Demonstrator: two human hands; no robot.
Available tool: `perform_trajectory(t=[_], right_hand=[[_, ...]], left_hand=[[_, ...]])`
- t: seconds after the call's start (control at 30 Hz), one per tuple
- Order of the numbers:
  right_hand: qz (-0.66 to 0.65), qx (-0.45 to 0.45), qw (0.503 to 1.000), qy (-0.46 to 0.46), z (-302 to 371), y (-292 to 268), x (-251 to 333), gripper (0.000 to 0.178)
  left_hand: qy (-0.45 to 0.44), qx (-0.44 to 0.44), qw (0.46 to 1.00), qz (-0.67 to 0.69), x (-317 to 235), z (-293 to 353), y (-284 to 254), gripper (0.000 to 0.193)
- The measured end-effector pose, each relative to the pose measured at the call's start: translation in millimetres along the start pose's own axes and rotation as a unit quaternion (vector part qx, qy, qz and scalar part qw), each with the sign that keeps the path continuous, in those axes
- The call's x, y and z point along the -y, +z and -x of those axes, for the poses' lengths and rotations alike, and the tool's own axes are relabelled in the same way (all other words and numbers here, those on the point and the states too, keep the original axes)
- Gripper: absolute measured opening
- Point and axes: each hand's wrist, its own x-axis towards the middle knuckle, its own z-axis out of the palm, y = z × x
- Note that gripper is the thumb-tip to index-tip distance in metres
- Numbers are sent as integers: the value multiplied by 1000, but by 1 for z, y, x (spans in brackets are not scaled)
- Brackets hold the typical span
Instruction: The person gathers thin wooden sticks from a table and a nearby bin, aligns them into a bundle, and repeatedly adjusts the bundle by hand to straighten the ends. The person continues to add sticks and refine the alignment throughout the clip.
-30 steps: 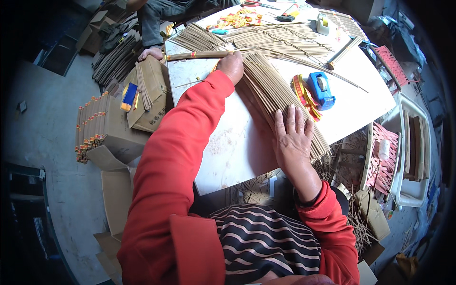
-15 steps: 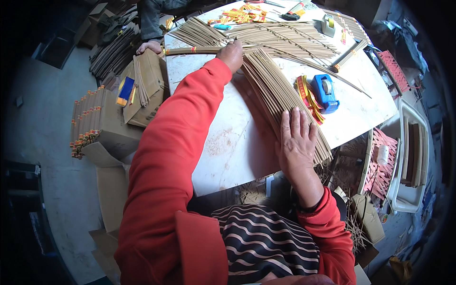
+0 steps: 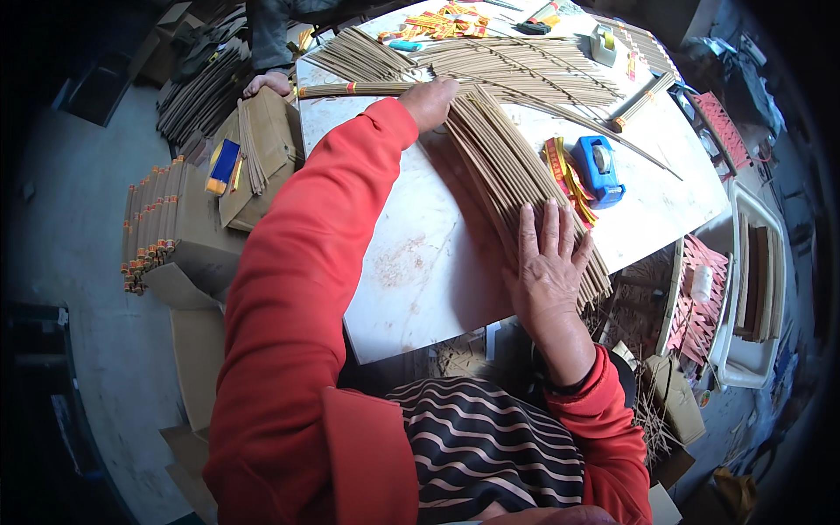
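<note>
A long stack of thin brown incense sticks (image 3: pixel 507 144) slants across the white table from its far middle to the near right edge. On the near part of the stack my right hand (image 3: pixel 549 271) lies flat, fingers spread. My left arm reaches far out, and my left hand (image 3: pixel 429 103) is curled at the stack's far end, its fingertips mostly hidden. Left of that hand, a slim stick bundle with a red and yellow band (image 3: pixel 353 88) runs to the table's edge. It meets the hand, but I cannot tell whether the fingers grip it or the stack's ends.
A blue tape dispenser (image 3: pixel 599 171) and red-yellow paper strips (image 3: pixel 567 179) lie right of the stack. Loose sticks (image 3: pixel 525 70) cover the table's far side. Cardboard boxes (image 3: pixel 267 149) and banded bundles (image 3: pixel 153 219) stand at left; a white tub (image 3: pixel 748 372) at right. Another person's foot (image 3: pixel 268 84) shows.
My left hand has moved slightly right, closer to the stack's far end. The fingers of my right hand have spread wider on the sticks. The whole view has shifted a little.
</note>
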Motion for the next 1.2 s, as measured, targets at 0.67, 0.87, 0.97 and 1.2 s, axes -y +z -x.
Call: perform_trajectory(t=[0.67,0.87,0.97,1.2], right_hand=[[17,7,999,29,1,-6,1,91],[-14,45,999,19,6,-18,-5,92],[-35,75,997,-9,-4,-37,-25,85],[-260,199,944,46,-88,-25,-74,60]], left_hand=[[-396,20,513,761,-146,108,7,56],[-375,-33,466,801,-176,105,0,34],[-344,-32,433,833,-172,106,0,29],[-376,-8,400,836,-172,102,12,28]])
